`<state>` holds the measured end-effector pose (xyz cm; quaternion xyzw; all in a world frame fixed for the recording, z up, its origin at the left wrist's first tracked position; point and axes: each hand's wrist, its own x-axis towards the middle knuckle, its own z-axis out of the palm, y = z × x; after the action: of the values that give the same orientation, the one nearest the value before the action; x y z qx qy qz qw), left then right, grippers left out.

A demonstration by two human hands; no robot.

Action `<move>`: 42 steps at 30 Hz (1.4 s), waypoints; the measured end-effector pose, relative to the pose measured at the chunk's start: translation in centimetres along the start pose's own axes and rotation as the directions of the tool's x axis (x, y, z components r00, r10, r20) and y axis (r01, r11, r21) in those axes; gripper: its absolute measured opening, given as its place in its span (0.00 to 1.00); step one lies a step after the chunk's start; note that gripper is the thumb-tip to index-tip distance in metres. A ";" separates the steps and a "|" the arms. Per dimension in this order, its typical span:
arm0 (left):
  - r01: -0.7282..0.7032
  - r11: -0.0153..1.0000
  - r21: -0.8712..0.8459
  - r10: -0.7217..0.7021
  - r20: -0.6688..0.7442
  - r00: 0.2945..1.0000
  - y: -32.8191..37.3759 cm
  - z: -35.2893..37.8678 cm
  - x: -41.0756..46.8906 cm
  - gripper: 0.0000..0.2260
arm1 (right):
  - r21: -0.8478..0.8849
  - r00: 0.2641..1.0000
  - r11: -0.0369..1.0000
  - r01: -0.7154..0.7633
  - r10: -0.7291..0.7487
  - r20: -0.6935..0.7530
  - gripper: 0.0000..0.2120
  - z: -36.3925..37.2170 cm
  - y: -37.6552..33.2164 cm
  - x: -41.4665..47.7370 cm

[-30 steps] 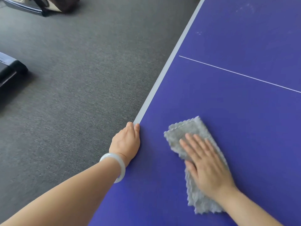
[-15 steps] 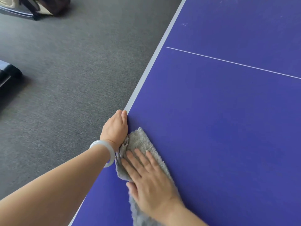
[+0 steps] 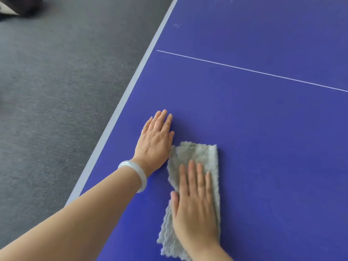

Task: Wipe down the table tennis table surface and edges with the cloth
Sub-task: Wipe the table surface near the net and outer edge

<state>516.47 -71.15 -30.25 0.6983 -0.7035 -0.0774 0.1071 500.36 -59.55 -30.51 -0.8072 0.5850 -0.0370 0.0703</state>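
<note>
The blue table tennis table [image 3: 263,138] fills the right side of the view, with a pale grey edge band [image 3: 131,85] running diagonally and a thin white line across it. A folded grey cloth [image 3: 195,153] lies flat on the surface near that edge. My right hand [image 3: 195,206] presses flat on the cloth, fingers together, covering its middle. My left hand [image 3: 156,140], with a pale bangle on the wrist, lies flat on the bare blue surface just left of the cloth, its heel touching the cloth's edge, holding nothing.
Dark grey carpet [image 3: 56,110] covers the floor to the left of the table. A dark object [image 3: 20,6] sits at the top left corner on the floor. Small white specks [image 3: 177,25] mark the far blue surface.
My left hand has left the table's edge and now lies flat on the surface. My right hand has slid the cloth to the edge and then back rightward, away from it.
</note>
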 end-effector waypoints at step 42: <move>0.088 0.996 0.023 -0.088 0.004 0.996 5.1 1.9 2.9 0.28 | 0.041 0.866 0.876 0.481 -0.482 0.135 0.25 -2.4 9.3 29.3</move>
<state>511.07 -74.04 -30.63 0.7296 -0.6731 -0.0758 0.0940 500.45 -90.39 -30.27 -0.9279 0.3586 0.0019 0.1024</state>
